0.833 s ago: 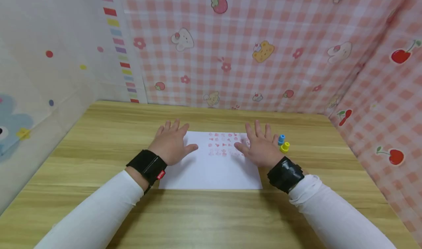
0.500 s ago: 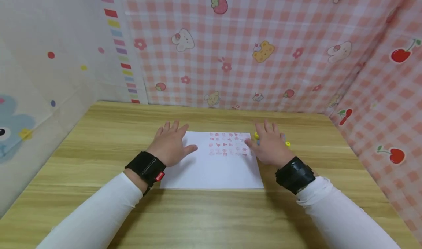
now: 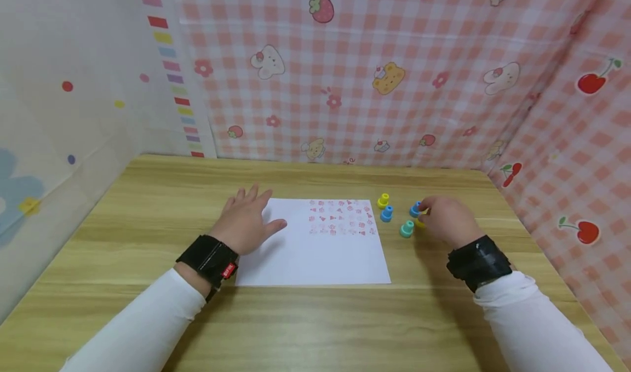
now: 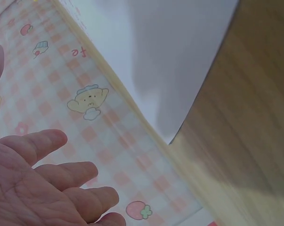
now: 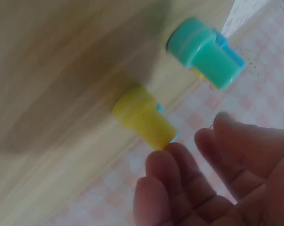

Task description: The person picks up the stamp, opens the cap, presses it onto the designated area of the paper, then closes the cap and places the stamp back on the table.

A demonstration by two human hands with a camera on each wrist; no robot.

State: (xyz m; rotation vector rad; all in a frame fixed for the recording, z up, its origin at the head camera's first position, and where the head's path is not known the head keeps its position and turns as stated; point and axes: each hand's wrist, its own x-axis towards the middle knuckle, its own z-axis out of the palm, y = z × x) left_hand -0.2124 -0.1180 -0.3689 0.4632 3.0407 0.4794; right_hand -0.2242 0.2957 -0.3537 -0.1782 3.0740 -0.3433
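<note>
Since the earlier frames, the right hand (image 3: pixel 452 220) has been carried off the right edge of the white paper sheet (image 3: pixel 315 259) and out to the right, so that stamps once covered by it have been laid bare; the left hand (image 3: pixel 244 227) has been kept at the sheet's left side. By the right hand, the nearer yellow stamp (image 5: pixel 144 115) is now approached: its fingertips (image 5: pixel 161 167) are seen right at the narrow handle end, though whether contact is made cannot be told. The right grip is narrow, the fingers being loosely bent and the thumb held close to them. The left grip is wide, with the fingers spread over the paper's far left corner and a shadow cast on the sheet.

Beside the nearer yellow stamp, a teal stamp (image 3: pixel 406 229) and a blue stamp (image 3: pixel 416 210) are stood upright on the wood-grain worktop (image 3: pixel 315 322). Nearer the paper's right edge, a second blue stamp (image 3: pixel 386 214) and a second yellow stamp (image 3: pixel 383 200) are placed. Rows of small red prints (image 3: pixel 341 217) are borne on the sheet's far right part. Behind, the worktop is bordered by a pink checked cloth (image 3: pixel 296 95).
</note>
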